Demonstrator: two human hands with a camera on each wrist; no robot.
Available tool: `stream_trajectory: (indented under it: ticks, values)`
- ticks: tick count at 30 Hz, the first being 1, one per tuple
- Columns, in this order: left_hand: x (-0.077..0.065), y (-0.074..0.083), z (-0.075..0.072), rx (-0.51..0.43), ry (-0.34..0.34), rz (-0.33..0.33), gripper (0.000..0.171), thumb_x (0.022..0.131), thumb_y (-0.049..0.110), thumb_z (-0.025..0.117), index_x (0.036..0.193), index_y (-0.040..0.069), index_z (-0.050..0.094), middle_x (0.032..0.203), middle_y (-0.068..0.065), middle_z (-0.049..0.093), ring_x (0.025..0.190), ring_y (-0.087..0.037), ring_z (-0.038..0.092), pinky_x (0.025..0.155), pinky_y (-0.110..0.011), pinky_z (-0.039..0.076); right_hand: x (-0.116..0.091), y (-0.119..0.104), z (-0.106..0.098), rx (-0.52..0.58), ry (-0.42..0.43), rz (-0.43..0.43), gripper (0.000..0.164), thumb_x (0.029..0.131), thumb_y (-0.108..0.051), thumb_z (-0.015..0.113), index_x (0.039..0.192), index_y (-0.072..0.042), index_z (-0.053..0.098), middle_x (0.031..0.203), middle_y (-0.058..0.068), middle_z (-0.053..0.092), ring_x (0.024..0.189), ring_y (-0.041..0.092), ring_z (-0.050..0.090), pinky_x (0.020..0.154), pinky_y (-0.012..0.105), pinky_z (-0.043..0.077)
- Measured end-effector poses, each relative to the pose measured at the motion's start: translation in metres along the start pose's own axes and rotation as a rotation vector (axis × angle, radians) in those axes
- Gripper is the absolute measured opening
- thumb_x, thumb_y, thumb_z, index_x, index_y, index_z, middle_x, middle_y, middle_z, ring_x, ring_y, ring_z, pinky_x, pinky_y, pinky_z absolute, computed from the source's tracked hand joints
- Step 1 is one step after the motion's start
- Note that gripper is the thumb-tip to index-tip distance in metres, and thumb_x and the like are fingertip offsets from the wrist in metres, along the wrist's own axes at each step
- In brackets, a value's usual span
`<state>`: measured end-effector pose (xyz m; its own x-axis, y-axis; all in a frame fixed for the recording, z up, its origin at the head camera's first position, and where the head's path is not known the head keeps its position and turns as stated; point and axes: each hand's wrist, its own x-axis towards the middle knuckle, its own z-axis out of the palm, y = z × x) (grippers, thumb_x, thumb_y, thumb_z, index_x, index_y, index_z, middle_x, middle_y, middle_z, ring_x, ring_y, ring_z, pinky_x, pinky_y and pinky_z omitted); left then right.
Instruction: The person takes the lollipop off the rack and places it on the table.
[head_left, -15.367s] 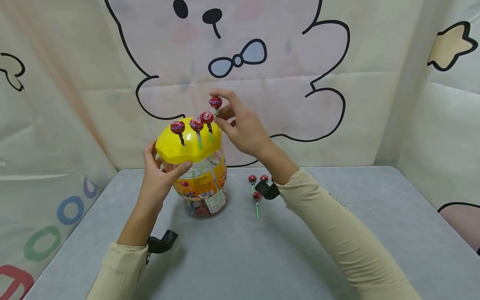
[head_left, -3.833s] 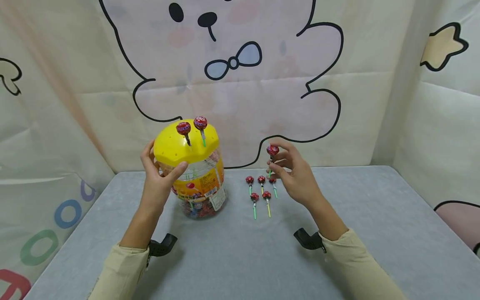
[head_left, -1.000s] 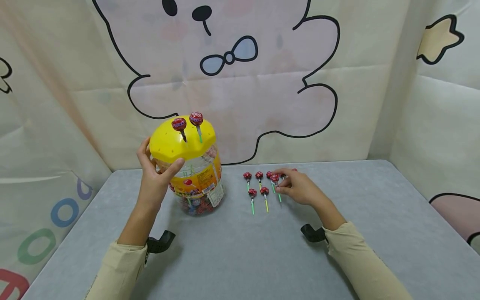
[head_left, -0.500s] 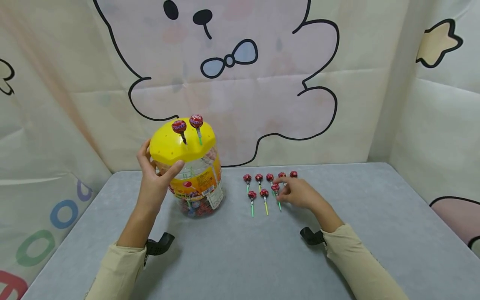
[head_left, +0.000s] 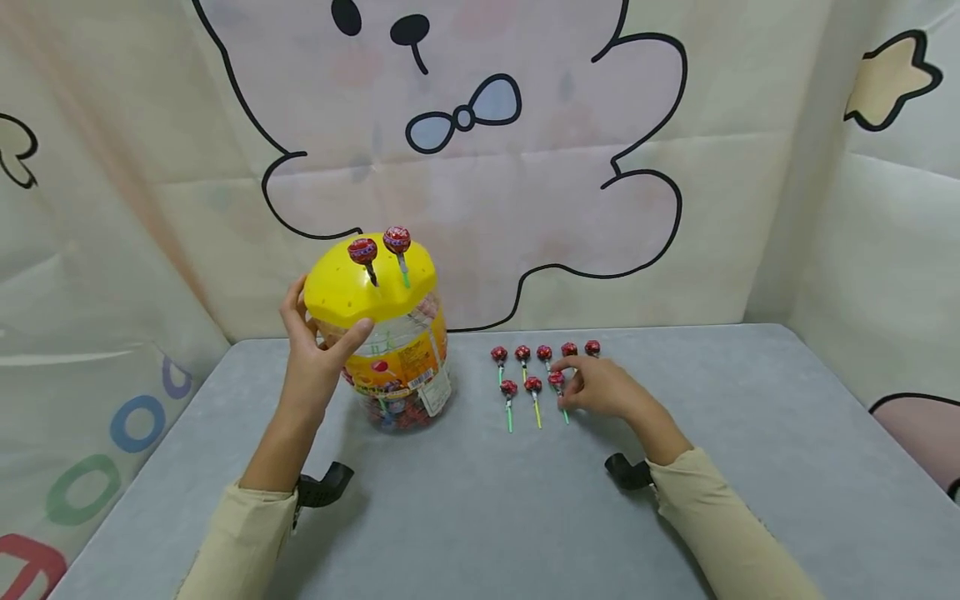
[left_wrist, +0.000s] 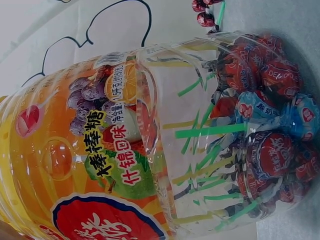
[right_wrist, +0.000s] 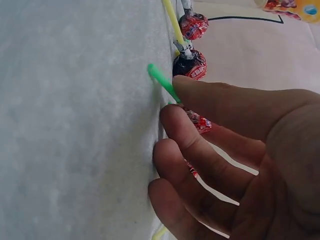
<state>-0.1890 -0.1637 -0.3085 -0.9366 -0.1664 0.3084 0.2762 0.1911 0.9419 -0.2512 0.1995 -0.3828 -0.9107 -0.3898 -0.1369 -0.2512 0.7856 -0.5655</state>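
Note:
A clear candy jar (head_left: 401, 358) with an orange label and a yellow lid (head_left: 333, 292) stands on the table, tilted slightly. My left hand (head_left: 311, 367) grips its left side, thumb at the lid's lower edge. Two red-wrapped lollipops stick up from the lid, a left lollipop (head_left: 363, 252) and a right lollipop (head_left: 397, 240). Down at the tabletop, my right hand (head_left: 603, 390) pinches a red lollipop by its green stick (right_wrist: 161, 82). That lollipop lies at the right end of a front row, beside a yellow-stick lollipop (head_left: 533, 385) and a green-stick lollipop (head_left: 508, 389).
Several more lollipops form a back row, from the leftmost lollipop (head_left: 498, 355) to the rightmost lollipop (head_left: 592, 347), partly behind my right hand. Loose candies (left_wrist: 272, 155) fill the jar's bottom. A printed cloth backdrop (head_left: 570, 208) rises behind the grey table (head_left: 480, 517).
Over the longer span, two lollipops have left the lid and the rows on the table have grown. Lately my right hand has lowered its lollipop into the front row. My left hand keeps its hold.

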Motion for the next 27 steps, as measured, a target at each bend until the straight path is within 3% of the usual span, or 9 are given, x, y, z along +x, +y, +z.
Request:
stream_trajectory:
  ticks: [15, 27]
  values:
    - [0.0, -0.003, -0.007, -0.003, 0.0, -0.011, 0.088, 0.093, 0.021, 0.069, 0.151, 0.039, 0.006, 0.157, 0.005, 0.015, 0.134, -0.02, 0.035, 0.118, -0.056, 0.033, 0.001, 0.0, 0.001, 0.003, -0.035, 0.069, 0.058, 0.081, -0.017, 0.083, 0.133, -0.007, 0.059, 0.087, 0.001, 0.07, 0.076, 0.013, 0.06, 0.063, 0.026, 0.046]
    - [0.006, -0.001, -0.017, -0.011, -0.07, 0.01, 0.084, 0.095, 0.019, 0.066, 0.153, 0.03, 0.006, 0.152, 0.003, 0.021, 0.132, -0.018, 0.036, 0.116, -0.06, 0.031, -0.001, 0.005, -0.004, 0.004, -0.023, 0.071, 0.056, 0.078, -0.008, 0.082, 0.13, -0.008, 0.061, 0.097, 0.004, 0.071, 0.081, 0.015, 0.063, 0.064, 0.027, 0.048]
